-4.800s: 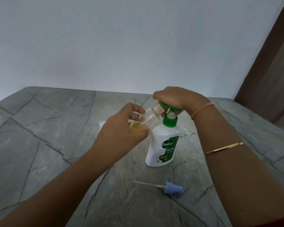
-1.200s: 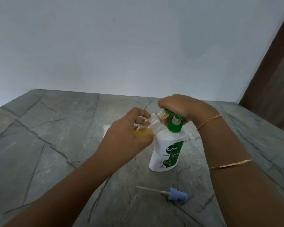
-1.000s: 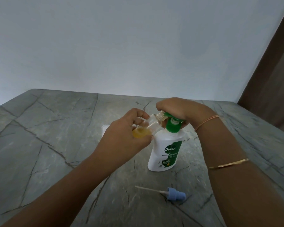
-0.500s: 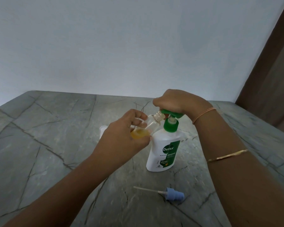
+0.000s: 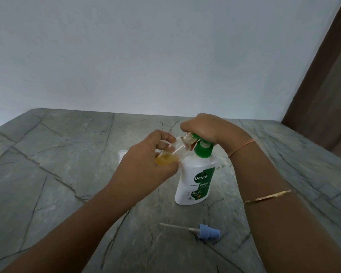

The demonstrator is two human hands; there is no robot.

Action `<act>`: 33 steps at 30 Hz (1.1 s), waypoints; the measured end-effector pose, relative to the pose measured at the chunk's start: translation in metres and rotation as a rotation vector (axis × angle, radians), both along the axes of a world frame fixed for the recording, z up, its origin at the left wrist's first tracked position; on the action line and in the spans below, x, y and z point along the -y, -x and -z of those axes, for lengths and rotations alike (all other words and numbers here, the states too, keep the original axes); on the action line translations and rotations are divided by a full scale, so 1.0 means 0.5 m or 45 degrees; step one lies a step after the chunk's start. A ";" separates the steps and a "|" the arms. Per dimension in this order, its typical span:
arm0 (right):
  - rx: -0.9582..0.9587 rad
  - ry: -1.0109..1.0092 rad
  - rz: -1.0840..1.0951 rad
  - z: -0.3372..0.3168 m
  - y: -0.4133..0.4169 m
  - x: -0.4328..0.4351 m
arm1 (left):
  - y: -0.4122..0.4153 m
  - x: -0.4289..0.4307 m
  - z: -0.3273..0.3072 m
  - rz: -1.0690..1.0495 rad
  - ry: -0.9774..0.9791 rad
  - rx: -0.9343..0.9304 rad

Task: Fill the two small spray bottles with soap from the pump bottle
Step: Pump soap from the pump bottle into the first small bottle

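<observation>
spray bottle (image 5: 181, 149) tilted, neck up-right at pump bottle (image 5: 195, 174) spout; left grip (image 5: 146, 170) clamps it, right grip (image 5: 203, 127) clamps pump head.

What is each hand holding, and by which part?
Left hand grips the spray bottle round its lower body; right hand grips the pump bottle by its green pump head.

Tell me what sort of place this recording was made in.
Probably a room in a home, though little shows. A grey marble-patterned table stands against a plain white wall, a brown panel, perhaps a door or curtain, rises at the right, and a household handwash pump bottle stands on it.
</observation>
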State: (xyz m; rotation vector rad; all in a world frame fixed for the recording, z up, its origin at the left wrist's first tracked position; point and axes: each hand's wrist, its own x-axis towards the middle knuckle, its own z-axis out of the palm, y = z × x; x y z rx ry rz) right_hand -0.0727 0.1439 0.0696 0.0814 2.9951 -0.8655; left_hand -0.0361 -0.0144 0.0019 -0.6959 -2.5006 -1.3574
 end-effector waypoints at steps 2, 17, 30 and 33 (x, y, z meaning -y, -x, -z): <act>-0.050 -0.046 -0.021 -0.005 0.004 0.001 | 0.000 -0.001 0.000 -0.005 -0.004 0.002; 0.119 0.052 0.039 -0.013 0.000 0.005 | -0.004 -0.003 -0.003 -0.028 -0.017 0.022; 0.199 -0.025 -0.047 -0.024 0.015 0.003 | -0.001 -0.006 -0.004 -0.053 0.019 0.044; 0.245 -0.041 -0.067 -0.021 0.018 0.003 | 0.000 -0.006 -0.004 -0.063 0.021 0.043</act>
